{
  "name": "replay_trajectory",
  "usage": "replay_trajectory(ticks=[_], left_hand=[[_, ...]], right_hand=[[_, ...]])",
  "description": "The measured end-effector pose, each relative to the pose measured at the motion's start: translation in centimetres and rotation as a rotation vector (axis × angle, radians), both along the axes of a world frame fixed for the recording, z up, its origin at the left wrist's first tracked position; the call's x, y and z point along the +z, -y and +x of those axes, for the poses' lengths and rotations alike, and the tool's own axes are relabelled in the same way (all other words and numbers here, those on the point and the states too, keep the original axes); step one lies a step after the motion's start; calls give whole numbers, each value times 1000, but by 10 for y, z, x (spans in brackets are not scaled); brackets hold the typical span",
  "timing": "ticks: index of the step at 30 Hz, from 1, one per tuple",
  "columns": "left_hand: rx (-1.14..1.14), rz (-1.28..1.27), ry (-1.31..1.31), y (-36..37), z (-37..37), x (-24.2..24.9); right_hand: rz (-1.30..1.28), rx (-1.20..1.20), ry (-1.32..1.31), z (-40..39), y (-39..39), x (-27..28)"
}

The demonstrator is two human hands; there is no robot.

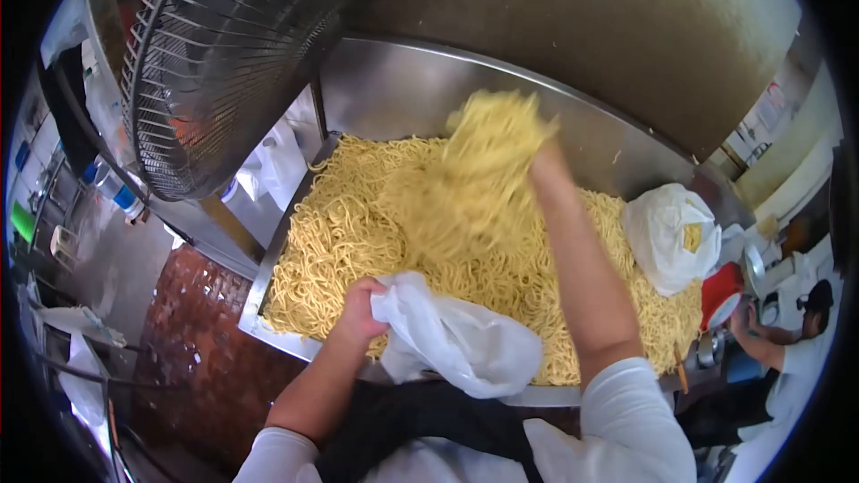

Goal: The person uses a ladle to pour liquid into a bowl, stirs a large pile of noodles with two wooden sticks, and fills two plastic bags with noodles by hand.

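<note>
A wide metal tray (253,315) is heaped with yellow noodles (335,241). My right hand (544,161) is raised over the heap, closed on a big clump of noodles (497,139), blurred by motion, with strands hanging down toward the pile. At the tray's near side, my left hand (362,311) grips the edge of a white plastic bag (461,340). The bag droops across the front rim, its mouth not clearly visible. A second white plastic bag (669,237), with noodles showing at a gap, rests on the heap at the right.
A large fan (233,54) stands close at the upper left. A metal back panel (447,80) rises behind the tray. Far right, another person (778,358) works near a red container (721,293) and bowls. Wet reddish floor (206,322) lies left.
</note>
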State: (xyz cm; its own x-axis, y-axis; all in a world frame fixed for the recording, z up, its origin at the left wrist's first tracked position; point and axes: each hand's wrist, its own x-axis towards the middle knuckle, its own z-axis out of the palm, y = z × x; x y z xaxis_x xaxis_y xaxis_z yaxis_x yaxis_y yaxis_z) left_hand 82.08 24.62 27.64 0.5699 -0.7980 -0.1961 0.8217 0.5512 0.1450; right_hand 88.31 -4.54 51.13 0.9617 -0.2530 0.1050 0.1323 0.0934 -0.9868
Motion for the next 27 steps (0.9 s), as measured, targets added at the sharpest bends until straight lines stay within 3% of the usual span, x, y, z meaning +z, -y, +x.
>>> replay_trajectory(ticks=[1,2,3,5,6,7,8,10,12,14,15,16,17,18,20,21,23,24,26,27], left_hand=[[34,73,-33,-4,5,-5],[70,147,-63,-8,10,-6],[49,136,-138,-13,15,-3],[94,292,-127,-19,14,35],[139,441,-117,-21,13,49],[80,298,-135,-24,15,51],[72,301,-136,-20,12,55],[72,394,-23,-5,12,72],[66,387,21,0,20,78],[-92,481,134,-9,36,62],[-185,427,242,-15,40,58],[-181,433,237,-27,39,54],[-155,690,372,-39,30,69],[-127,946,503,-51,23,80],[-290,1249,1012,-96,16,81],[-372,1417,1303,-117,10,86],[-451,1796,1542,-144,-13,91],[-460,1798,1530,-147,-22,101],[-448,1933,1302,-143,-40,126],[-409,1821,1089,-133,-48,138]], right_hand=[[-97,71,-200,1,9,-68],[-254,-59,-348,-32,-16,-98],[-312,-2,-390,-30,-8,-183],[-676,406,-319,-76,-22,-150],[-671,406,-321,-80,-28,-142],[-845,547,-211,-81,-37,-136],[-1017,683,-96,-84,-47,-131],[-1343,837,-137,-102,-89,-127],[-474,793,-290,-118,-145,-204],[-813,1043,44,-151,-170,-128],[-809,1044,48,-148,-178,-139],[-981,1126,-10,-147,-188,-159],[-1154,1208,-70,-147,-195,-171],[-1147,1220,-68,-151,-190,-166],[-1397,760,474,-166,-160,-148],[-1285,697,408,-169,-147,-133],[-1191,481,307,-175,-107,-108],[-1205,327,273,-180,-84,-104],[-1204,268,-41,-187,-53,-118],[-1199,273,-42,-185,-52,-137]])
